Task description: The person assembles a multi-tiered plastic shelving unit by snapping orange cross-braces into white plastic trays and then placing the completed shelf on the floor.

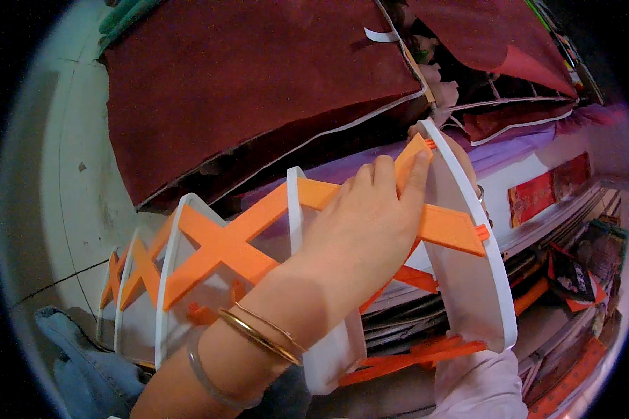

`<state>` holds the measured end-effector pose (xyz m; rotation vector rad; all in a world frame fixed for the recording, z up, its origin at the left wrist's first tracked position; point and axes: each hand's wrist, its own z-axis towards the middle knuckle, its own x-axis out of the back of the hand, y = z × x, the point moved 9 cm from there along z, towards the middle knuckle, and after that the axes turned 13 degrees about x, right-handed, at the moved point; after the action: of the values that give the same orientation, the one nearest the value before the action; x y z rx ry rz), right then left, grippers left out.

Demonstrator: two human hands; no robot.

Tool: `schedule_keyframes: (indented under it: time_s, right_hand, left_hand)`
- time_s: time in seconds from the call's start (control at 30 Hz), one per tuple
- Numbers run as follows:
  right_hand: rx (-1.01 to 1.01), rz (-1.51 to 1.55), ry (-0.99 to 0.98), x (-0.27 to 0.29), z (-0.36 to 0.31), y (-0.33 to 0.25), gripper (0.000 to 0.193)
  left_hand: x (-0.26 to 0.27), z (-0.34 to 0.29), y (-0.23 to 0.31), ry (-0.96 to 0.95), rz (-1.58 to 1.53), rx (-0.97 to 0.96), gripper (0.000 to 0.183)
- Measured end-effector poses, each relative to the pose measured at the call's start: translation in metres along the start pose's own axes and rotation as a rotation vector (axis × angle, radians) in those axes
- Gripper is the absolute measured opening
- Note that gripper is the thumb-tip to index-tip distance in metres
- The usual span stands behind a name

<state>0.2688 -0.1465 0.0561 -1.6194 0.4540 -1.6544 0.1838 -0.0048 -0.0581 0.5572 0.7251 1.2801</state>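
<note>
Maroon cover (258, 84) and tiled floor (59, 202) behind. Rack (220, 246) tilted across foreground; likely light, stiff plastic, joints fragile: hold at panels. Left hand (370, 216) grips orange brace (451, 229); right hand (461, 152) mostly hidden, grip unclear.

Lettering within your view: none legible. To your right, 2 surfaces carry marks that you cannot make out: the red panel (531, 199), whose darker pattern is blurred, and the black item with red edges (572, 276), whose pale marks are too small to resolve as letters, numerals or signs.
</note>
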Motion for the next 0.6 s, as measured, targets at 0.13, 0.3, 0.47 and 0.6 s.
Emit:
schedule_keyframes:
  time_s: [0.13, 0.3, 0.47, 0.6]
  right_hand:
    - [0.031, 0.029, -0.034, -0.008, -0.002, -0.004, 0.025]
    - [0.057, 0.027, -0.016, -0.019, -0.004, -0.008, 0.023]
    - [0.025, -0.159, 0.029, -0.01, -0.002, -0.004, 0.028]
    - [-0.066, -0.184, 0.031, -0.016, -0.008, -0.007, 0.032]
  left_hand:
    - [-0.002, 0.001, 0.0, 0.0, 0.015, -0.004, 0.066]
    - [-0.001, 0.002, 0.001, -0.032, 0.004, 0.029, 0.066]
    - [-0.008, 0.005, -0.001, -0.062, 0.034, 0.061, 0.068]
    - [-0.008, 0.004, 0.002, -0.104, 0.017, 0.065, 0.061]
